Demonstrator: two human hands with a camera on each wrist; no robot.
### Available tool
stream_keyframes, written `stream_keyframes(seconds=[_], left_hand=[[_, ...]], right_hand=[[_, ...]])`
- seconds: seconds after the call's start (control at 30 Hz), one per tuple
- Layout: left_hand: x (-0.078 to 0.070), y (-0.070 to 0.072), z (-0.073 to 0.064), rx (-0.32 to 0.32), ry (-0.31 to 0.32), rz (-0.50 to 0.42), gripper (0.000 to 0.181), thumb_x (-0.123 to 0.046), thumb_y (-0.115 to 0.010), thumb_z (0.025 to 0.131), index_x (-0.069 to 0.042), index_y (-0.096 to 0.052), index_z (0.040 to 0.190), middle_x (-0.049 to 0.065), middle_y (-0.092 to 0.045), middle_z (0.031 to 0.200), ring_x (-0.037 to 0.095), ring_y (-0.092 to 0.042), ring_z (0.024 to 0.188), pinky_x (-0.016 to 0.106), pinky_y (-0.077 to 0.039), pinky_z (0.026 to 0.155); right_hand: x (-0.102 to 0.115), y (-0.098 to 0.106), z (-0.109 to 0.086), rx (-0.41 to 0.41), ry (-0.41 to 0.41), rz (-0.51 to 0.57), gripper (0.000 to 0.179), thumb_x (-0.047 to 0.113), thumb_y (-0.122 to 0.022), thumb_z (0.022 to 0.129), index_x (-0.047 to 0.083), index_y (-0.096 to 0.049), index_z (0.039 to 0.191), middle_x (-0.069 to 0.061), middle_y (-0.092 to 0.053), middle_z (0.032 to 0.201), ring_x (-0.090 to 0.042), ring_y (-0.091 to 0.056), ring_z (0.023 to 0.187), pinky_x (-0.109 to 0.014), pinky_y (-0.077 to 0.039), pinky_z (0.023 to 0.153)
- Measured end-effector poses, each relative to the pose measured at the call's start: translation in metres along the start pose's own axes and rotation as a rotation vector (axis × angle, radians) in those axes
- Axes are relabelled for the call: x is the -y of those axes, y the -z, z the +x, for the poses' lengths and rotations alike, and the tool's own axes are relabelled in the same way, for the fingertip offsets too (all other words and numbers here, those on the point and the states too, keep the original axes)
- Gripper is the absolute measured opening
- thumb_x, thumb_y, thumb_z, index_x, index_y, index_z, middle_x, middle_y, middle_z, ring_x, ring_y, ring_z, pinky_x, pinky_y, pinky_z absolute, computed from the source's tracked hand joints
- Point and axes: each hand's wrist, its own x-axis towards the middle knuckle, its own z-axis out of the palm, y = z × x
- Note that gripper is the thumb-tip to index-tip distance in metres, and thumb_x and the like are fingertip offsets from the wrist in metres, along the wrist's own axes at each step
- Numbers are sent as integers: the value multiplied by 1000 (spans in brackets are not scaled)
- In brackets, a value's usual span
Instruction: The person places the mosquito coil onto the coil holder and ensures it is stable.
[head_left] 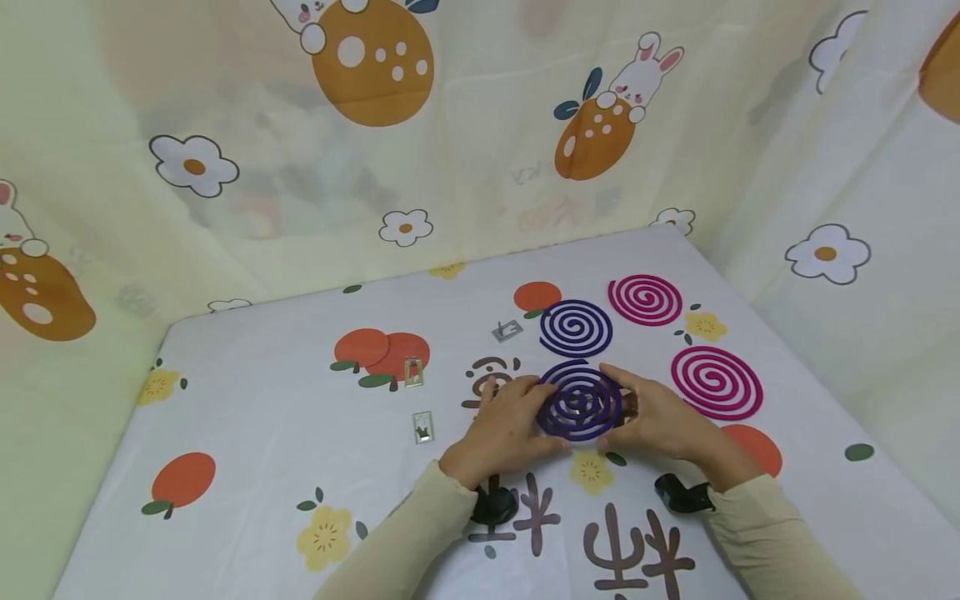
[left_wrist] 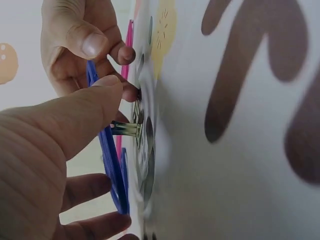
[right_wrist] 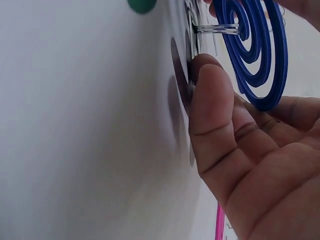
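Observation:
A dark blue mosquito coil [head_left: 576, 402] is raised a little over the table on a small metal stand [right_wrist: 215, 29], whose thin prong reaches the coil's middle. My left hand [head_left: 510, 429] pinches the coil's left side, its thumb on the upper face and fingers round the far edge. Around the right edge of the coil curves my right hand [head_left: 656, 412], relaxed. Its thumb and fingertips are beside the stand, close over the table, as the right wrist view shows. The stand's base is partly hidden by the coil in the head view.
Another blue coil [head_left: 576, 328] lies just behind. Two pink coils, one farther back [head_left: 645, 300] and one nearer [head_left: 716, 382], lie to the right. Small metal stands [head_left: 507, 331] lie to the left, including one flat piece [head_left: 423, 427]. A printed cloth covers the table [head_left: 255, 417]; a curtain [head_left: 480, 158] hangs behind.

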Motion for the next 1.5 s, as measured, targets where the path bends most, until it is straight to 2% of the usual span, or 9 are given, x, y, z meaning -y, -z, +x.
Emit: stream_keyframes(seconds=[0.1,0.3,0.53,0.73,0.97,1.2,1.5], left_hand=[[-3,-3,4,14,3,-13,79,-53,-80,87,-18,-53,153,6,-53,154,22,-46,144,63,-21,123],[-9,-7,13,22,-11,-3,80,-53,-82,86,-19,-53,153,5,-52,154,21,-45,145,63,-18,124],[-15,-12,22,17,-29,4,81,-45,-87,83,-20,-53,152,5,-52,154,22,-46,144,64,-18,123],[-18,-16,28,-2,-44,2,78,-43,-86,85,-20,-53,152,5,-52,153,22,-47,144,63,-18,124],[-23,-19,34,8,-38,5,77,-44,-84,87,-21,-52,153,4,-51,155,21,-45,146,62,-16,125],[-25,-18,38,42,-6,-4,78,-48,-82,88,-24,-50,155,1,-49,158,19,-42,148,59,-13,126],[-25,-17,40,50,4,-21,79,-48,-82,88,-24,-49,155,2,-45,161,20,-39,150,59,-12,127]], right_hand=[[-1,3,-3,4,-16,14,110,16,-93,76,-6,-26,161,-27,-60,136,-32,-65,114,-36,-58,93],[-7,11,-9,-25,-11,-30,110,16,-92,75,-6,-27,161,-29,-60,136,-35,-65,115,-38,-57,92],[-10,18,-15,-16,-49,-10,113,14,-93,75,-6,-24,162,-30,-54,143,-39,-61,121,-43,-55,96],[-12,24,-17,-24,-34,-61,115,17,-94,73,-7,-24,161,-30,-56,142,-38,-61,121,-35,-53,96],[-16,28,-20,-42,-26,-86,114,18,-94,74,-7,-25,161,-31,-55,141,-40,-61,120,-46,-53,98],[-18,30,-21,-61,-19,-107,111,19,-94,74,-8,-28,160,-30,-59,138,-36,-63,116,-28,-53,91],[-21,29,-19,-70,-23,-90,112,18,-93,75,-7,-25,161,-31,-57,138,-35,-63,115,-27,-54,89]])
